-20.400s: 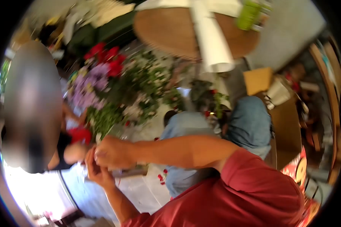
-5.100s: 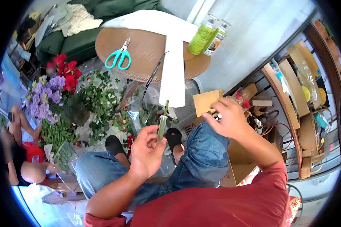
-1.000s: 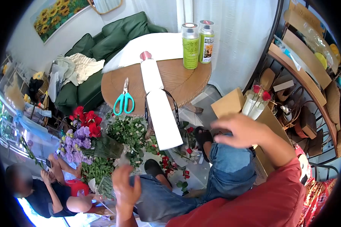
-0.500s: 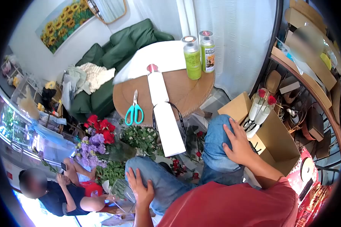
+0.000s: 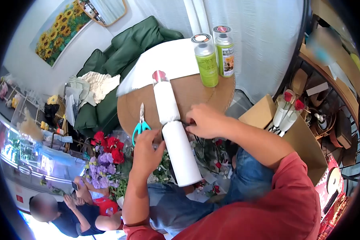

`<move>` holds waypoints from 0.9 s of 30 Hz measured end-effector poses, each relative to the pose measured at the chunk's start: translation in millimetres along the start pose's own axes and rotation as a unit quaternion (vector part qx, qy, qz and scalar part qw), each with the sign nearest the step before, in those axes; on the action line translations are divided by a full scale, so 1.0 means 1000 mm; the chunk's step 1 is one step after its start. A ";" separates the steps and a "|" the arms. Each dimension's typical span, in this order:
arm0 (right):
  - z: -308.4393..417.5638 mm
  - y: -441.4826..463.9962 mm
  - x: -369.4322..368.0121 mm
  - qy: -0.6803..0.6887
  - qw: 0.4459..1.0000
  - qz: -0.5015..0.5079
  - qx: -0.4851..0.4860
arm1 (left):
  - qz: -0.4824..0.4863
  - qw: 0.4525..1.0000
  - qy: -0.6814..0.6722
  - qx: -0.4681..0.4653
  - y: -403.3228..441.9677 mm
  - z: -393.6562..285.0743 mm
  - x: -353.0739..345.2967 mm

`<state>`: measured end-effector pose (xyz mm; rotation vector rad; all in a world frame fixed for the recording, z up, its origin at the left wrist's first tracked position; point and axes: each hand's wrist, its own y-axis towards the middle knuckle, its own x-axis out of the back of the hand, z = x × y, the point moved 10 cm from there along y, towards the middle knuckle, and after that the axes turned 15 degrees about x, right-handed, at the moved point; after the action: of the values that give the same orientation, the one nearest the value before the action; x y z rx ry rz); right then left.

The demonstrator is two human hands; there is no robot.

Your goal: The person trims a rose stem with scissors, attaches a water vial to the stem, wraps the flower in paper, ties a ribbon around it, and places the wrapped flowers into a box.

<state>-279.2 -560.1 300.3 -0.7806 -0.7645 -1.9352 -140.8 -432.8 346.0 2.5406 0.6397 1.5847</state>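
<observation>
A long white paper-wrapped bundle (image 5: 182,154) lies across the front edge of the round brown table (image 5: 192,98), with a clear sleeve showing something red at its far end. A black ribbon (image 5: 183,123) passes around its narrow middle. On the right, my right hand (image 5: 206,121) is closed at the ribbon, fingers pinched against the wrap's side. My left hand (image 5: 147,151) is on the left side of the bundle, thumb and fingers apart, beside the ribbon. Turquoise-handled scissors (image 5: 141,125) lie just beyond it, their handles partly hidden by my fingers.
Two green spray cans (image 5: 207,66) stand at the table's back right, near a white sheet (image 5: 164,60). Wrapped red roses (image 5: 286,108) stand in a cardboard box (image 5: 304,140) to my right. Red and purple flowers (image 5: 104,164) are at left, near a seated person (image 5: 78,212).
Both my hands have lifted from my knees and reached forward to either side of the wrapped bundle. My right hand has closed at the black ribbon.
</observation>
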 end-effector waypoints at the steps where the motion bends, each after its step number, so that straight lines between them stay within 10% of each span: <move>1: -0.002 0.001 0.001 -0.004 0.999 -0.027 0.032 | 0.006 1.000 -0.001 0.001 0.007 0.003 -0.003; 4: -0.008 -0.003 0.005 0.004 0.989 -0.114 0.095 | 0.064 0.997 0.017 0.045 0.023 0.013 -0.016; 9: -0.028 -0.007 0.013 0.285 0.949 -0.109 -0.080 | -0.014 0.966 -0.183 0.183 0.030 0.049 -0.003; 20: -0.043 0.004 0.017 0.256 0.963 -0.030 -0.073 | 0.165 0.908 -0.280 0.265 0.054 0.072 -0.008; 22: -0.033 0.014 0.026 0.458 0.852 -0.234 0.102 | 0.085 0.868 -0.424 0.242 0.054 0.079 -0.009; 27: -0.031 0.034 0.004 0.755 0.614 -0.225 0.036 | 0.117 0.860 -0.447 0.215 0.057 0.094 -0.012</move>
<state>-257.1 -600.1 291.1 1.2526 0.1207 -2.0963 -45.6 -475.3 309.0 3.3089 0.5975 0.1141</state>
